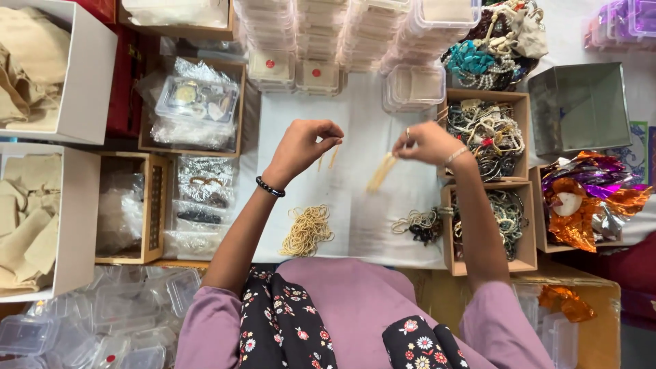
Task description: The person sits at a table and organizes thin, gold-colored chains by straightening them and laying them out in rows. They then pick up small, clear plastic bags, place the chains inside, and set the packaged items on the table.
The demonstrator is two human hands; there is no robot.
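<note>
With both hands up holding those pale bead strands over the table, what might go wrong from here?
The strands dangle loose from the right hand, while the left hand pinches only short ends; a weak grip might let them slip. They hang above the pile of pale chains, so they could tangle there. The dark-and-pale bunch lies by the right forearm, which might drag it along.

We see a pale cream bead strand [380, 171] raised above the white tabletop [362, 225], its blurred ends drooping near each pinching hand. A second cream strand [307, 230] lies coiled in a loose heap on the tabletop below.
</note>
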